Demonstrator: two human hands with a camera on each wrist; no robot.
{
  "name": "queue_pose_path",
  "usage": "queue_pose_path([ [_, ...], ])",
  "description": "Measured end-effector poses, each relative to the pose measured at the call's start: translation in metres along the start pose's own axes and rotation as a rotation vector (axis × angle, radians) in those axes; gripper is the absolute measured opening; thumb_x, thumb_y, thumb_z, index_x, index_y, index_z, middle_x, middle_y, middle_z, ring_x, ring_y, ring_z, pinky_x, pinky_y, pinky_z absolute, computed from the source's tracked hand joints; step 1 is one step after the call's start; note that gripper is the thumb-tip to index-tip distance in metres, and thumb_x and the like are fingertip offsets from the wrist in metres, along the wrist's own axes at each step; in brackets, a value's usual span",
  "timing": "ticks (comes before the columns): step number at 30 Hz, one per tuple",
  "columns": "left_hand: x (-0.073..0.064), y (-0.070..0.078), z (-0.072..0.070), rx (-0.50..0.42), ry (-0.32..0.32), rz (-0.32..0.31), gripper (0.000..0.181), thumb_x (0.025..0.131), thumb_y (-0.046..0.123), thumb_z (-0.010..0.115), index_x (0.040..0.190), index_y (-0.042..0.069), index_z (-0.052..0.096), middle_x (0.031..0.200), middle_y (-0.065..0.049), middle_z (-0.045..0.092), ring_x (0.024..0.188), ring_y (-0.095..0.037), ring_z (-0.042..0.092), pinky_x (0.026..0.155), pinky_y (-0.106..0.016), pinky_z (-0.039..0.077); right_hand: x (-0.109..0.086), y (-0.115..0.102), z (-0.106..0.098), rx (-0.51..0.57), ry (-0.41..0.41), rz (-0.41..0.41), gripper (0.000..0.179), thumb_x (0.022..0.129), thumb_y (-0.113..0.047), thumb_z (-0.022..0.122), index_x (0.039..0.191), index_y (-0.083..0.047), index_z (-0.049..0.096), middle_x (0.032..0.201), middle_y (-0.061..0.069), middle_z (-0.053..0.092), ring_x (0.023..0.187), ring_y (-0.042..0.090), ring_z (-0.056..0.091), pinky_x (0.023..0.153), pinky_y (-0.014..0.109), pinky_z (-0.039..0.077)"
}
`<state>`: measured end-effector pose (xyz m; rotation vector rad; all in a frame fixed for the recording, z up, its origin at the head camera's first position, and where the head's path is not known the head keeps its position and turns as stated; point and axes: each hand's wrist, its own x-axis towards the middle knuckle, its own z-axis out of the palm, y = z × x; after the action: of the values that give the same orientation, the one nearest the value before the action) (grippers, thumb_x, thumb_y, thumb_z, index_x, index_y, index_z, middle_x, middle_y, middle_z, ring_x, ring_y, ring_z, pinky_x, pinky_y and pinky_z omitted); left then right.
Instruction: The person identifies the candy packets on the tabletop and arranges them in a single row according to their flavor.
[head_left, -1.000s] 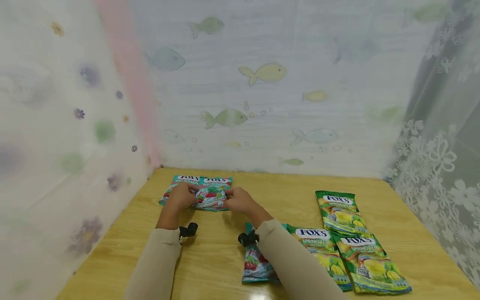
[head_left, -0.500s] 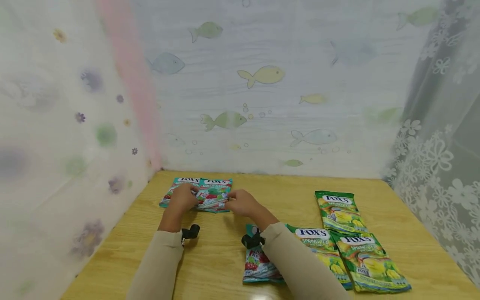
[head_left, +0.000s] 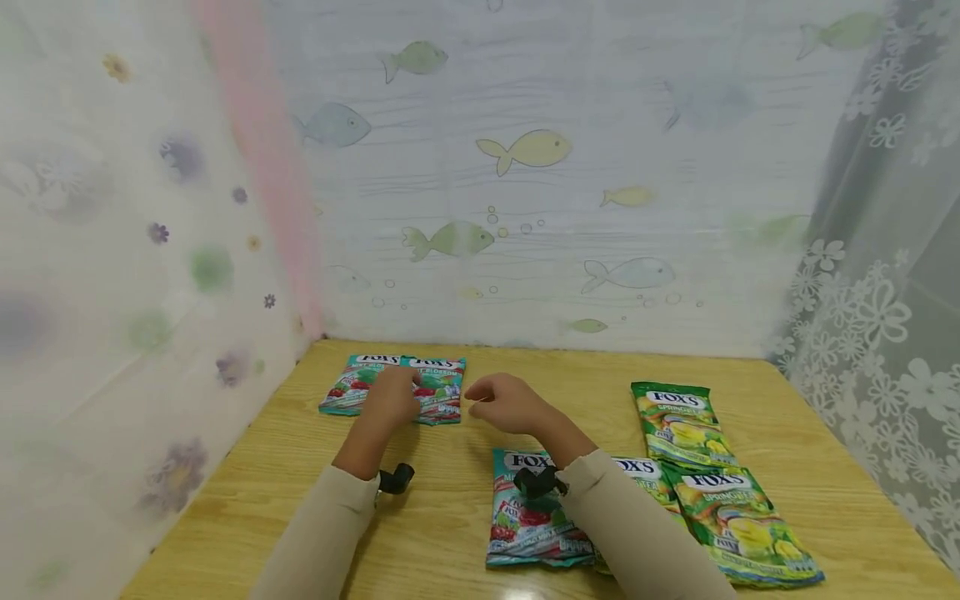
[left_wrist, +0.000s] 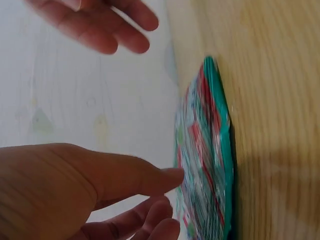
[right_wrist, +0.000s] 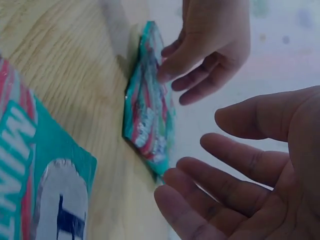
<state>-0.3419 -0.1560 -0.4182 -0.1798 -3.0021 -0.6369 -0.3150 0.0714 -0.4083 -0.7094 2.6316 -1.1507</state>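
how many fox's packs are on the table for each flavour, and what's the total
Teal Mint Blossom packs: 3, two side by side at the back left, one nearer the front
Green Spring Tea packs: 3, one partly covered by the right sleeve
Total: 6

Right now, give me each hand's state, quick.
Left hand: open, fingers loosely bent, holding nothing.
Right hand: open, fingers apart from thumb, holding nothing.

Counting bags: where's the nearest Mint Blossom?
In the head view, the Mint Blossom bag lies low, right of centre, partly hidden by the right sleeve, left of a Spring Tea bag.
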Motion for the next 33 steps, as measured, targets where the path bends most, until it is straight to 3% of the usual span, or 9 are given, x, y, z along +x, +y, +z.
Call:
queue_pose_path([
  [5,-0.012,0.021,0.007,-0.011,-0.053,0.109,0.031,0.081,0.015,0.075,0.11,0.009,0.069,0.104,-0.009,0.066,0.088,-0.022,0.062,0.07,-0.037,0.053,-0.019,-0.001,-0.011,-0.019,0.001,-0.045,0.031,0.096,-0.026,0.053,0.125,-0.015,0.06,0.126,0.002,0.06,0.113,0.021,0.059,0.09,0.037,0.051],
  [9,-0.023,0.034,0.014,-0.093,-0.104,0.168,0.03,0.085,0.022,0.072,0.112,0.01,0.068,0.095,-0.004,0.064,0.078,-0.017,0.058,0.064,-0.034,0.05,-0.036,0.001,-0.019,-0.028,0.007,-0.06,0.03,0.097,-0.026,0.053,0.124,-0.017,0.06,0.127,0.005,0.059,0.109,0.022,0.061,0.086,0.035,0.052],
  [14,-0.037,0.048,0.022,-0.212,-0.213,0.228,0.039,0.088,0.036,0.068,0.115,0.008,0.064,0.091,0.0,0.063,0.072,-0.012,0.058,0.063,-0.031,0.05,-0.062,0.007,-0.029,-0.049,0.033,-0.035,0.029,0.097,-0.026,0.054,0.124,-0.02,0.059,0.121,0.002,0.061,0.103,0.021,0.062,0.079,0.033,0.054],
  [19,-0.05,0.059,0.025,-0.344,-0.356,0.238,0.048,0.087,0.043,0.067,0.118,0.006,0.061,0.091,-0.001,0.065,0.066,-0.015,0.066,0.061,-0.033,0.052,-0.088,0.015,-0.038,-0.109,0.083,-0.003,0.026,0.095,-0.027,0.057,0.121,-0.021,0.061,0.108,-0.002,0.063,0.091,0.015,0.061,0.068,0.03,0.051],
  [23,-0.059,0.063,0.029,-0.405,-0.448,0.235,0.044,0.084,0.041,0.071,0.114,0.009,0.062,0.086,0.0,0.066,0.065,-0.019,0.068,0.061,-0.033,0.052,-0.105,0.019,-0.042,-0.134,0.073,0.054,0.025,0.093,-0.028,0.061,0.117,-0.019,0.062,0.098,-0.002,0.063,0.07,0.013,0.059,0.058,0.031,0.049],
  [28,-0.065,0.063,0.034,-0.462,-0.515,0.225,0.037,0.08,0.04,0.075,0.105,0.014,0.064,0.082,-0.001,0.067,0.064,-0.02,0.069,0.061,-0.034,0.051,-0.122,0.021,-0.045,-0.093,0.016,0.143,0.03,0.091,-0.03,0.064,0.116,-0.014,0.062,0.093,0.003,0.062,0.062,0.015,0.058,0.056,0.032,0.048],
  [33,-0.067,0.061,0.039,-0.558,-0.589,0.233,0.039,0.079,0.036,0.078,0.105,0.013,0.061,0.079,-0.005,0.069,0.065,-0.025,0.069,0.06,-0.038,0.054,-0.133,0.024,-0.045,-0.033,-0.019,0.198,0.044,0.087,-0.029,0.07,0.121,-0.006,0.057,0.086,0.004,0.063,0.054,0.021,0.06,0.055,0.034,0.049],
])
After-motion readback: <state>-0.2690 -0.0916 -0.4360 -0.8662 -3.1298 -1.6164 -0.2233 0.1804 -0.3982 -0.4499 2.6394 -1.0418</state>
